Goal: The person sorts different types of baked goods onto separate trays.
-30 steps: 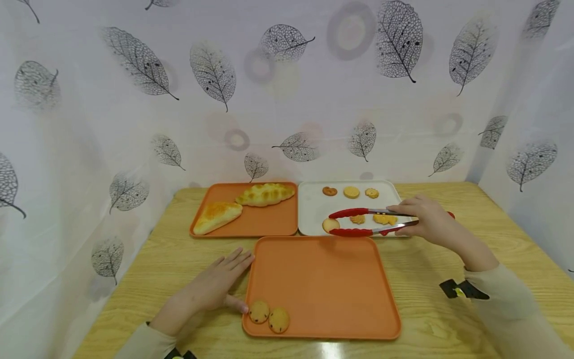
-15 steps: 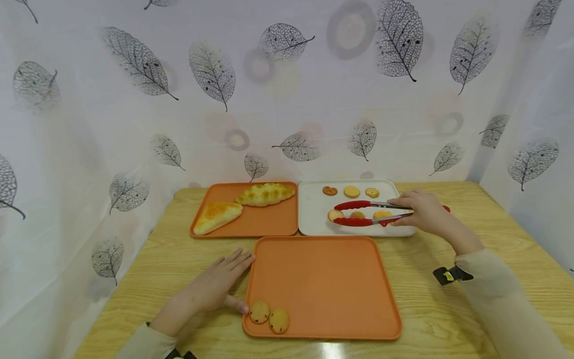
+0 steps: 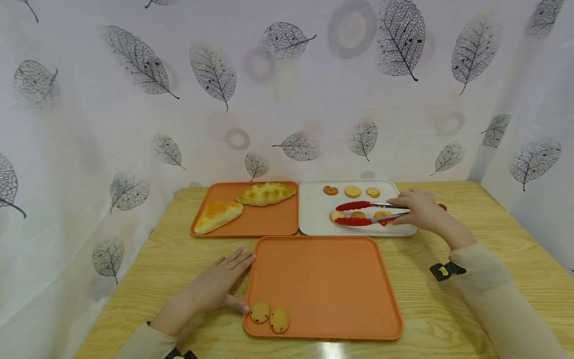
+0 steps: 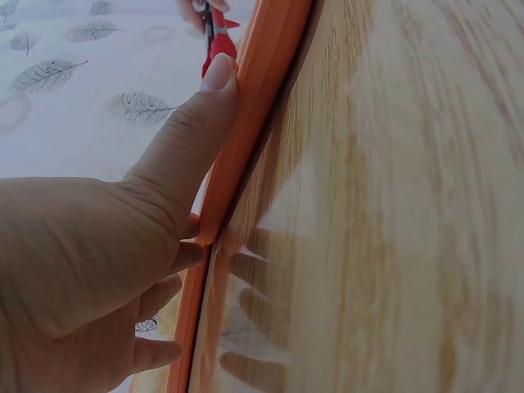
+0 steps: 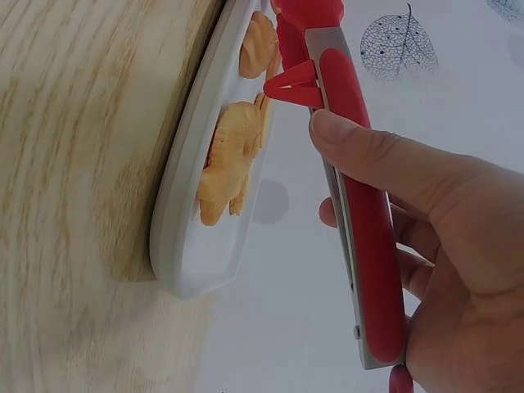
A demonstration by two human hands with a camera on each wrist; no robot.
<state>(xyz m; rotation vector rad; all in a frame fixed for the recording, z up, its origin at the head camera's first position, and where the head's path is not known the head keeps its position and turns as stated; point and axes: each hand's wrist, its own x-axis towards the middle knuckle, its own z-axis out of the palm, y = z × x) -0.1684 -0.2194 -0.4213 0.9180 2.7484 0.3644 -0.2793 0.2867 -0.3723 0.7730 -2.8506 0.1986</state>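
In the head view my right hand (image 3: 419, 212) grips red-tipped metal tongs (image 3: 354, 222) over the white tray (image 3: 311, 224). A pale round cookie (image 3: 334, 216) is at the tongs' tips, partly covered by the lower one. Behind the tongs' lower arm, a small brown cookie (image 3: 358, 215) and a yellow animal-shaped cookie (image 3: 382, 215) show in part. The right wrist view shows my thumb on the red handle (image 5: 368, 246). My left hand (image 3: 217, 283) lies with fingers spread, fingertips and thumb at the left rim of the front orange tray (image 3: 325, 284).
Two chocolate-chip cookies (image 3: 269, 317) lie in the front tray's near left corner. Behind it, another orange tray (image 3: 269, 224) bears a triangular bread (image 3: 218, 217) and a braided bread (image 3: 266, 194). A pretzel (image 3: 330, 190) and two cookies (image 3: 352, 191) line the white tray's back.
My right hand has drawn the tongs and the pale round cookie back and slightly right, from over the white tray's front edge to its front row. My left hand has stayed still.
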